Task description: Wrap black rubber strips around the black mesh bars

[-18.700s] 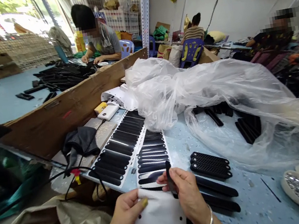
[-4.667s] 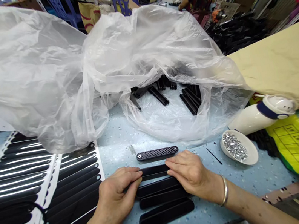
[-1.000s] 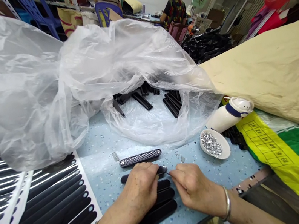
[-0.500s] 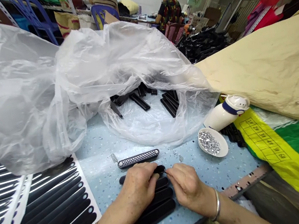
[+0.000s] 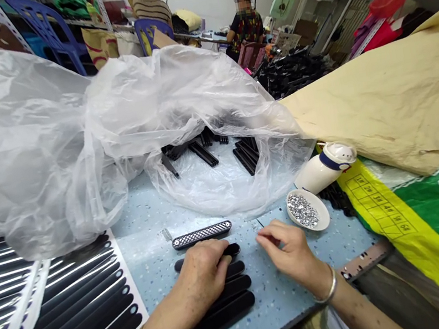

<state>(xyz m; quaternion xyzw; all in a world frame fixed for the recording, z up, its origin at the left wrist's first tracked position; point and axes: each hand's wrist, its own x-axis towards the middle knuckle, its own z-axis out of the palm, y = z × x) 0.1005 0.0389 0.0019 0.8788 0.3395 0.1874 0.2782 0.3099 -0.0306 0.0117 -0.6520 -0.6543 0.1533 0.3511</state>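
My left hand [image 5: 206,270] is closed around a flat black strip with rounded ends [image 5: 232,249], its thumb and fingers near the strip's right end. Several similar black strips [image 5: 231,308] lie side by side below it, partly covered by my left hand and forearm. My right hand [image 5: 286,249] is to the right of the strips, thumb and forefinger pinched together. A thin dark sliver [image 5: 259,223] shows just above those fingertips; whether they grip it I cannot tell. Beyond my left hand lies a black piece with a silvery crosshatched face [image 5: 201,235].
A white bowl of small shiny metal pieces [image 5: 303,211] and a white bottle [image 5: 323,169] stand right. Clear plastic sheeting [image 5: 175,99] with black parts [image 5: 203,154] lies behind. Black strips on a white sheet [image 5: 89,315] lie left. Two people sit in the background.
My right hand has moved away to the right from the end of the held strip, toward the bowl. My left hand stays on the strip. The camera view has shifted slightly.
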